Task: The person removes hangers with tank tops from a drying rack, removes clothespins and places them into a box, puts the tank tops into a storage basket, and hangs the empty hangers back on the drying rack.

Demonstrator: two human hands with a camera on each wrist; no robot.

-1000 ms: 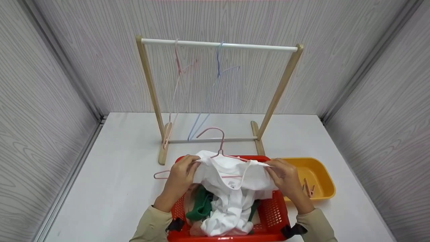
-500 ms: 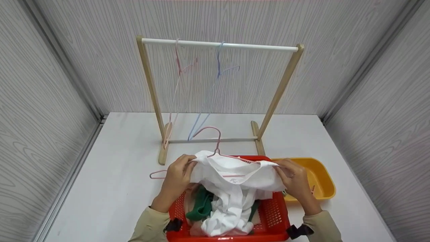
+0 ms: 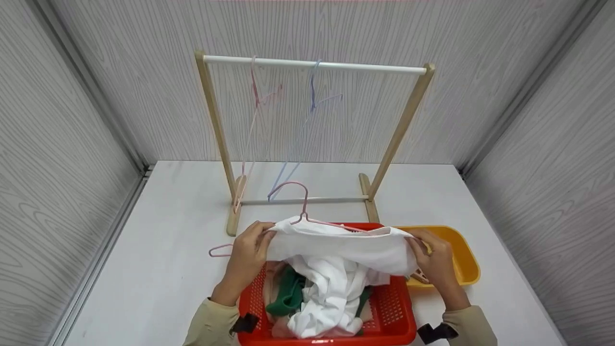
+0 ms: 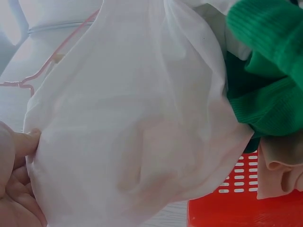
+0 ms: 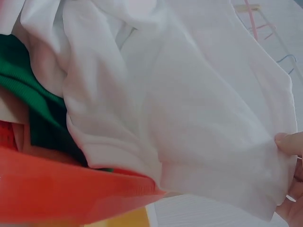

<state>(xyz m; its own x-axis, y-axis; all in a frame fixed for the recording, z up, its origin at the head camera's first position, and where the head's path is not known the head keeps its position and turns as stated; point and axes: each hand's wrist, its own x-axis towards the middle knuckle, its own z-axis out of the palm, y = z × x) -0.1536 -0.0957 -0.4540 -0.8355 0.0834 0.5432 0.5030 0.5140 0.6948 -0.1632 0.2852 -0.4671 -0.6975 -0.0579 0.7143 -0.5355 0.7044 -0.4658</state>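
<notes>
A white shirt (image 3: pixel 336 247) is stretched between both hands, its lower part bunched in the red basket (image 3: pixel 401 312). My left hand (image 3: pixel 249 250) pinches the neckline's left side between thumb and fingers. On the opposite side, my right hand (image 3: pixel 435 254) pinches the edge the same way. A pink hanger (image 3: pixel 306 199) has its hook standing above the collar, and one arm end pokes out left of the left hand. The rest of that hanger is hidden by the cloth. In the left wrist view the thumb (image 4: pixel 31 142) presses on the white fabric.
Behind stands a wooden rack with a white bar (image 3: pixel 370 66), bearing a pink hanger (image 3: pixel 254 91) and a blue hanger (image 3: pixel 313 91). A yellow tray (image 3: pixel 468 259) with clothespins sits right of the basket. Green cloth (image 3: pixel 288 293) lies in the basket.
Both hands have moved apart, pulling the neckline from a drooping V into a nearly straight, taut edge. The pink hanger in the shirt has shifted slightly left.
</notes>
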